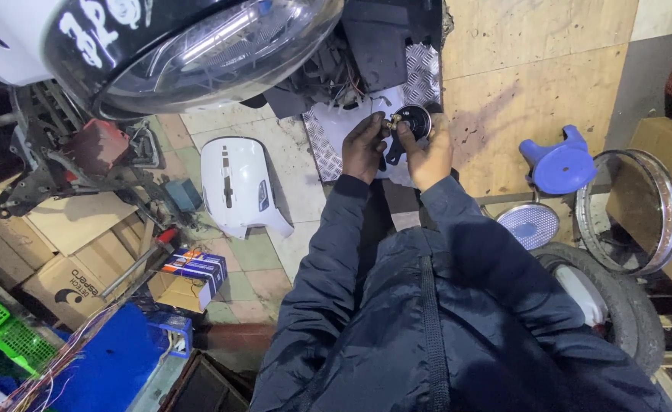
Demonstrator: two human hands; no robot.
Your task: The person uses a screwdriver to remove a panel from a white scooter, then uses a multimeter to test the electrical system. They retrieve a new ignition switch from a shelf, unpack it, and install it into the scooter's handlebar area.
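Scooter headlight (214, 53) cut off by top edge; body panel beside it cropped at left. Round black part (414, 120) half covered by right hand (430, 156); small brass fitting at its rim too small to identify. Left hand (364, 146) fingertips merged with that fitting, contact unclear. Chrome wheel rim (632, 210) partly behind tyre (626, 305), which runs out at bottom right. Wire bundle (61, 358) cropped at lower left. Green crate (0, 328) cut by left edge. Under-panel wiring dark, unreadable.
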